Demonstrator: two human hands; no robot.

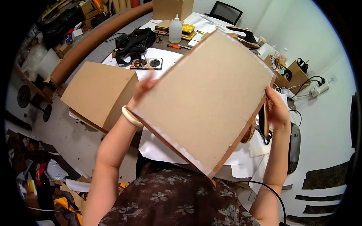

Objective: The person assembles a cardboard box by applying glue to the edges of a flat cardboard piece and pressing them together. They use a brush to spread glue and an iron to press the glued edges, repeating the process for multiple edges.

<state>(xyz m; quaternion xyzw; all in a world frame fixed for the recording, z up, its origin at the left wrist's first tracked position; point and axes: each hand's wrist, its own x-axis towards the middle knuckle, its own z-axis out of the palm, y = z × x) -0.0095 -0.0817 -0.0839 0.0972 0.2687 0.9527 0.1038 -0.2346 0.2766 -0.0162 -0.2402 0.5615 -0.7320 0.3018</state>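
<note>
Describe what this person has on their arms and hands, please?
Both forearms are bare, with no sleeves and no gloves. The left hand has a thick, smooth cream-coloured bangle at its wrist. The right hand shows no jewellery. A dark brown garment with pale flowers covers the body.

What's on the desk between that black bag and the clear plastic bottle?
In the head view, only a bare stretch of grey table lies between the black bag and the clear bottle; nothing sits there.
</note>
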